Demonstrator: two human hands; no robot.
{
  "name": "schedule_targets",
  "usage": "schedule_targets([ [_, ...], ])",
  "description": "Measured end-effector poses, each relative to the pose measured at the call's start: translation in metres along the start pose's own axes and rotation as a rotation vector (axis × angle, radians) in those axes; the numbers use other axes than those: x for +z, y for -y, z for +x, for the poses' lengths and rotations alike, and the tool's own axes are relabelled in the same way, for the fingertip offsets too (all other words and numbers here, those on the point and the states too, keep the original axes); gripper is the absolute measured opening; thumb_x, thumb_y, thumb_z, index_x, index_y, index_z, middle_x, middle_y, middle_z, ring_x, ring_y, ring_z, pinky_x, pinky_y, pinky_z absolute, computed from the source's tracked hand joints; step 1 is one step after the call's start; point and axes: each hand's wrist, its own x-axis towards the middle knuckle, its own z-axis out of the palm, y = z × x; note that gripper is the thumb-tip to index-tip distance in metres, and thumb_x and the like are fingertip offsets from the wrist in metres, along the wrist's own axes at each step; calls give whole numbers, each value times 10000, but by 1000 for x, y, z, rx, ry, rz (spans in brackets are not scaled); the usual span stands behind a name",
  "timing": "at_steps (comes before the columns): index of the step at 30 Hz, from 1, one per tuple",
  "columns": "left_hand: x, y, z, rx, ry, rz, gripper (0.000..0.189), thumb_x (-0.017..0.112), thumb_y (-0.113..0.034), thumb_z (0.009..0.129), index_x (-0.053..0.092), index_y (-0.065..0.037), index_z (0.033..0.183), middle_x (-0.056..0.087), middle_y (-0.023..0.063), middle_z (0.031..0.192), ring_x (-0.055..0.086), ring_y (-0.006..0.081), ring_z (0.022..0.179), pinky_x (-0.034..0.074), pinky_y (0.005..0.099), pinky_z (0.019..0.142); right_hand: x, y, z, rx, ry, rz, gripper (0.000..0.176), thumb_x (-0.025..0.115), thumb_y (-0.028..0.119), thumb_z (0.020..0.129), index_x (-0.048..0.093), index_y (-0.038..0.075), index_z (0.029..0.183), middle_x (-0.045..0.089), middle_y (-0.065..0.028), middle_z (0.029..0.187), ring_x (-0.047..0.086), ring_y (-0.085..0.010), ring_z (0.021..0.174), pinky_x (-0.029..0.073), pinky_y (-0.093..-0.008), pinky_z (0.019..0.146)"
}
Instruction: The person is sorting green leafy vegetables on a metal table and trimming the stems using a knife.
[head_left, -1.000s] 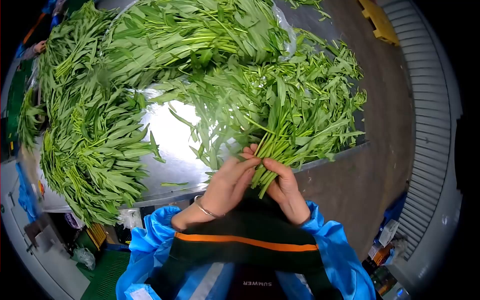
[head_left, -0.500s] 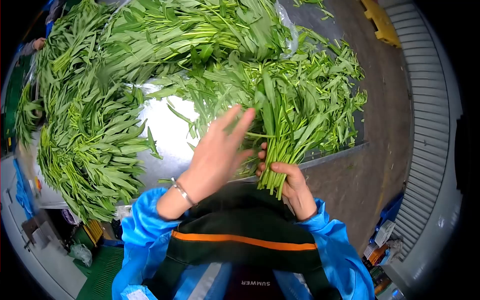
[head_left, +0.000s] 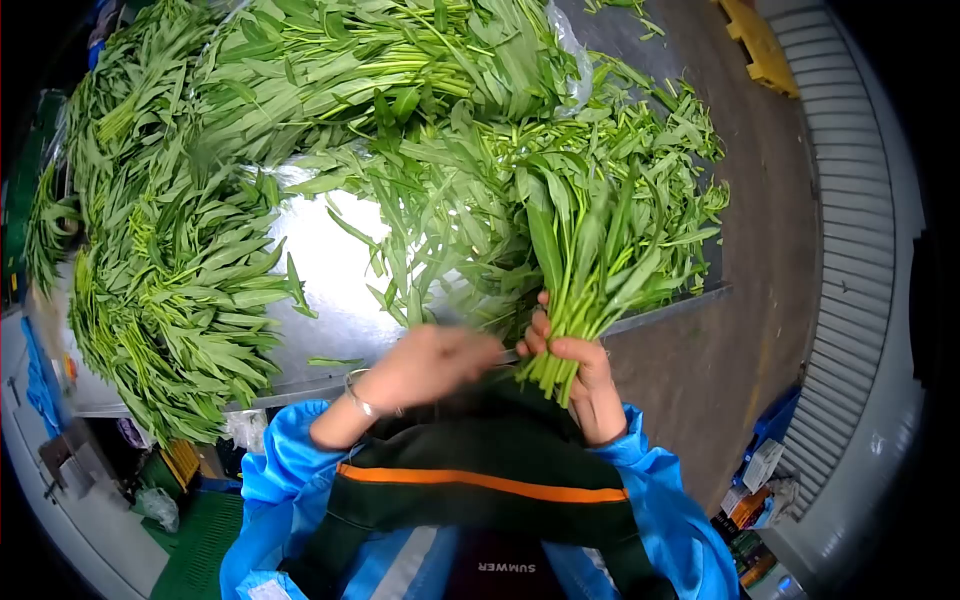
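My right hand point(head_left: 585, 375) is wrapped round the stems of a bunch of water spinach point(head_left: 590, 245), its cut ends pointing down toward my apron and its leaves fanning upward. Just left of those stems is my left hand point(head_left: 435, 365), its fingers smeared by motion, with a metal bangle at the wrist. Loose leafy stems point(head_left: 455, 230) lie on the metal table point(head_left: 330, 255) beyond both hands. To the left, a long heap of water spinach bundles point(head_left: 170, 290) covers the table side and hangs over its front edge.
More water spinach point(head_left: 370, 70) is piled at the back beside clear plastic point(head_left: 570, 60). The table's right edge borders a brown floor point(head_left: 770, 220). A ribbed grey shutter point(head_left: 850, 230) stands far right, with a yellow object point(head_left: 760, 50) above. A green crate point(head_left: 205, 540) sits lower left.
My left hand has dropped from beside the bunch's leaves toward the stem ends. The bunch in my right hand has tilted slightly rightward. A person's hand at the far left edge is out of sight now.
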Motion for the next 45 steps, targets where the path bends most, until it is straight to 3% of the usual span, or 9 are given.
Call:
schedule_targets([
  [6,-22,-13,38,-15,-264,-1695,536,380,-392,949,288,-106,1393,327,141,1397,317,230,1269,326,394,1029,-20,26,-8,122,168,-1725,398,643,51,681,565,38,1071,629,-184,927,594,-368,873,471,-375,774],
  [20,-73,26,46,931,487,-1824,508,390,-407,945,325,-120,1358,441,143,1297,494,294,1118,417,422,941,3,31,-18,-340,129,-2114,303,693,118,667,589,16,932,599,-189,890,564,-383,850,456,-413,719],
  [23,-95,27,43,1118,567,-1711,502,392,-411,944,333,-123,1351,465,144,1276,531,307,1086,436,428,922,-10,72,-45,-786,110,-2205,239,571,-8,603,565,1,842,530,-196,807,473,-410,724,396,-436,617],
  [25,-107,13,-3,938,-223,-1491,481,387,-366,950,314,-126,1359,480,100,1256,572,249,1020,485,403,849,6,99,-74,-886,-8,-2138,252,544,44,674,545,3,922,529,-180,894,483,-363,802,409,-418,671],
  [28,-106,57,30,452,-700,-449,406,527,-318,911,488,-111,1258,584,54,1124,564,147,1001,474,284,819,29,124,-97,-756,-212,-1900,287,504,123,779,515,7,1041,526,-157,1025,498,-294,918,427,-391,752],
  [30,-89,47,1,342,-609,-340,261,547,-250,905,611,-63,1075,646,41,957,594,73,837,487,254,750,40,140,-103,-560,-329,-1679,318,476,175,849,495,10,1120,525,-142,1112,508,-247,995,440,-374,806],
  [37,-58,5,-52,946,-905,249,263,560,-143,833,568,-48,1078,614,98,934,609,222,825,489,347,723,83,175,-72,-760,-283,-1026,343,452,231,917,500,-5,1161,582,-109,1074,564,-193,967,463,-301,796],
  [40,-38,-49,-67,1442,-1030,686,345,537,-132,792,529,-26,1120,563,122,1053,526,262,1056,404,413,925,107,143,-41,-475,-223,-1124,397,426,287,919,494,-20,1161,583,-133,1076,569,-220,970,473,-320,790],
  [45,-46,-72,-80,1608,-790,915,593,622,-283,735,416,-49,1240,480,249,1190,360,410,1242,79,598,1080,132,72,-1,280,-36,-1421,499,382,381,922,485,-45,1161,583,-172,1080,576,-266,976,490,-352,779],
])
